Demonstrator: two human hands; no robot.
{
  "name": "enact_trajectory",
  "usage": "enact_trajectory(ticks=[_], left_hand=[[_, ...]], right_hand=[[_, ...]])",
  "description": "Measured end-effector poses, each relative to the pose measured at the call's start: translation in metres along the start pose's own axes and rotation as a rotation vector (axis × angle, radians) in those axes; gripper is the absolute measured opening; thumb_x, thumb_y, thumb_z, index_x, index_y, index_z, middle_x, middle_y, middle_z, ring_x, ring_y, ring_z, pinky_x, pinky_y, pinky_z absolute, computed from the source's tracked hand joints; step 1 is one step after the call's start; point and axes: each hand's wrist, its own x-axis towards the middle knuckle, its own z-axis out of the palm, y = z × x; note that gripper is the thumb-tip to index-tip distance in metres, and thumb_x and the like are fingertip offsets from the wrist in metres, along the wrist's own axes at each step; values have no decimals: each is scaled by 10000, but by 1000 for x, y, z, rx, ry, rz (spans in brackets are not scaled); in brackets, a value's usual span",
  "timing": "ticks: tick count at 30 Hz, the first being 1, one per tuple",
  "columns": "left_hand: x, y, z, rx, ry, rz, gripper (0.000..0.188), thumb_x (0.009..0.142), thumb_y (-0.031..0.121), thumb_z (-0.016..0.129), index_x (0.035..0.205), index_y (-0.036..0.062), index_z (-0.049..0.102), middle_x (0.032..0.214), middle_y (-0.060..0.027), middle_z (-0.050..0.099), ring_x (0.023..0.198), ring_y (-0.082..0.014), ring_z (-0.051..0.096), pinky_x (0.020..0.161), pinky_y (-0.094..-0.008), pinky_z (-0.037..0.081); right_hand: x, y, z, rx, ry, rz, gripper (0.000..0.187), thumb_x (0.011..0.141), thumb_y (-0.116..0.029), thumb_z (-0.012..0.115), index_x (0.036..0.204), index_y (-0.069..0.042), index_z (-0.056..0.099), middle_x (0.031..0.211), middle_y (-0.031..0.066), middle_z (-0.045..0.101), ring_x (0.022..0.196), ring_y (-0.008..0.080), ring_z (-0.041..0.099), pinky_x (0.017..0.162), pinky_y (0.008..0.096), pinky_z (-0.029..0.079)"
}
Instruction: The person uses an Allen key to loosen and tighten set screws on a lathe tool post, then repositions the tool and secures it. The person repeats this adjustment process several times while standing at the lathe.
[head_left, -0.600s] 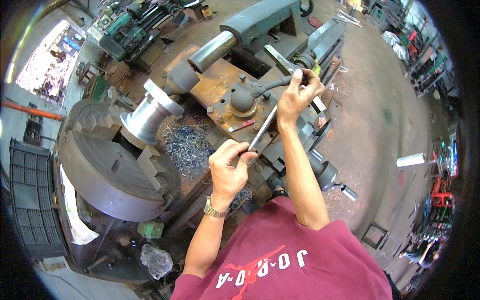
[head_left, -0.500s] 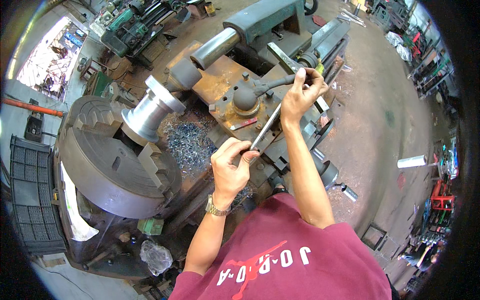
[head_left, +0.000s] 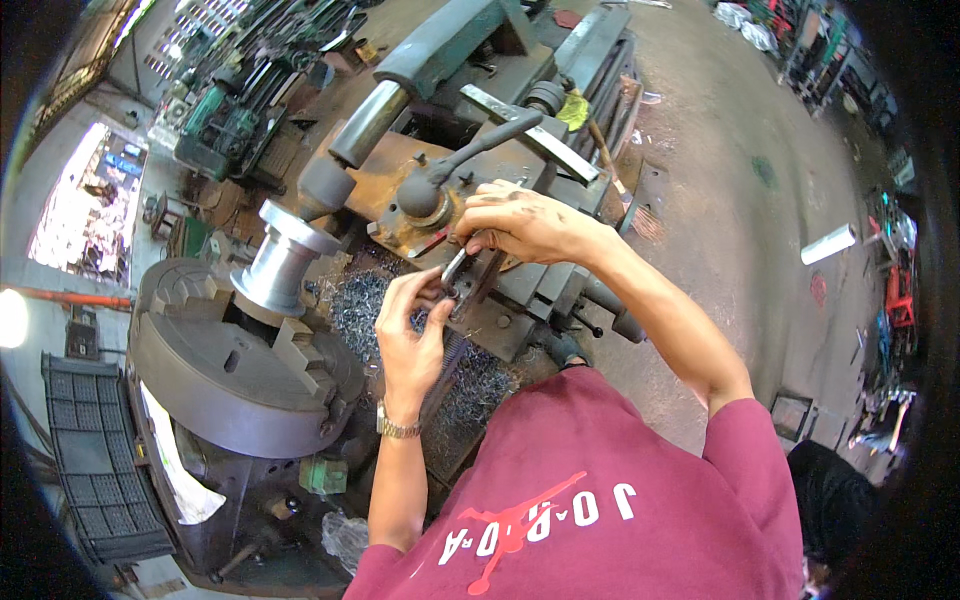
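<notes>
A slim metal bar (head_left: pixel 456 266) is pinched at its near end by the thumb and fingers of my left hand (head_left: pixel 410 335), which are closed. My right hand (head_left: pixel 525 224) is closed over the bar's far end, its fingertips partly hidden. Just beyond my hands stands the lathe's tool post (head_left: pixel 420 195), with a long lever handle (head_left: pixel 490 143) angling up to the right. A tool with red on it (head_left: pixel 428 244) sits at the post's near side. To the left, a shiny spool-shaped metal workpiece (head_left: pixel 272 268) stands in the jaws of the big round chuck (head_left: pixel 250 370).
Curly metal chips (head_left: pixel 358 308) lie beside the chuck and below my hands. The tailstock (head_left: pixel 440 50) reaches over the bed toward the workpiece. A square bar (head_left: pixel 535 135) lies across the carriage, near a yellow-green cloth (head_left: pixel 573 110). A white roll (head_left: pixel 828 244) is at the right.
My right hand has left the lever handle and come down to the bar beside my left hand. The view has shifted, and the bar now shows shorter between my hands.
</notes>
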Motion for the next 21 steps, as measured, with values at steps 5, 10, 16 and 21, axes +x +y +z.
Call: enact_trajectory(ticks=[5,10,16,21], left_hand=[[-11,4,-5,302,-102,121,236,866,34,738,1079,-37,665,886,-123,641,744,-229,634,693,-342,517],[2,-4,-13,553,-238,330,154,899,123,667,948,10,574,831,-148,580,758,-319,620,651,-425,513],[19,-5,-25,756,-477,467,193,935,203,647,887,50,540,784,-114,550,727,-292,608,600,-411,510],[30,9,-34,646,-575,369,212,954,218,649,941,24,565,860,-142,597,820,-324,629,697,-423,529]], right_hand=[[-36,-19,-30,213,267,291,180,953,-130,676,1089,-11,674,975,145,654,958,310,636,846,395,494],[-115,-40,0,337,450,866,194,1006,-178,657,1088,-4,683,807,36,623,696,116,558,635,293,462],[-158,-47,26,394,517,1103,188,1010,-178,653,1063,0,680,735,15,603,635,87,525,577,286,445],[-127,-89,11,178,369,794,178,975,-153,677,1054,6,685,880,122,684,799,261,666,742,368,516]])
